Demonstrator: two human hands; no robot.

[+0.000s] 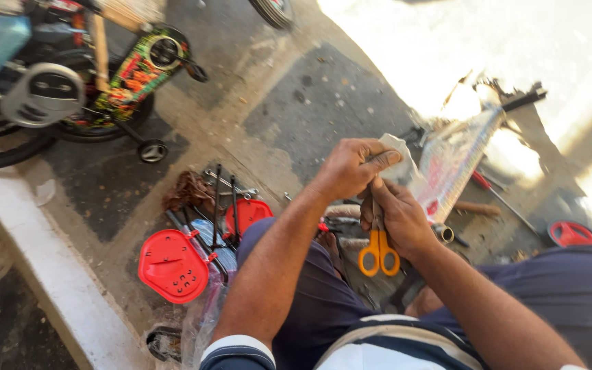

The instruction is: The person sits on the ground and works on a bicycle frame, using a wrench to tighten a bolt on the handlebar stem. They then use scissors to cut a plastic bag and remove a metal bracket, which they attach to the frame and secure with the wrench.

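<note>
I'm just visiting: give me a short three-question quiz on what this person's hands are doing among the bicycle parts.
1. True or false: the right hand holds the orange-handled scissors.
2. What does the left hand pinch? A) white crumpled wrapping B) a wrench C) a tyre
3. What colour is the flat plastic guard plate lying on the ground to the person's left?

Key: 1 true; 2 A; 3 red.

Short sleeves, navy-white striped cuffs; striped shirt hem; dark navy shorts; bare forearms.
</note>
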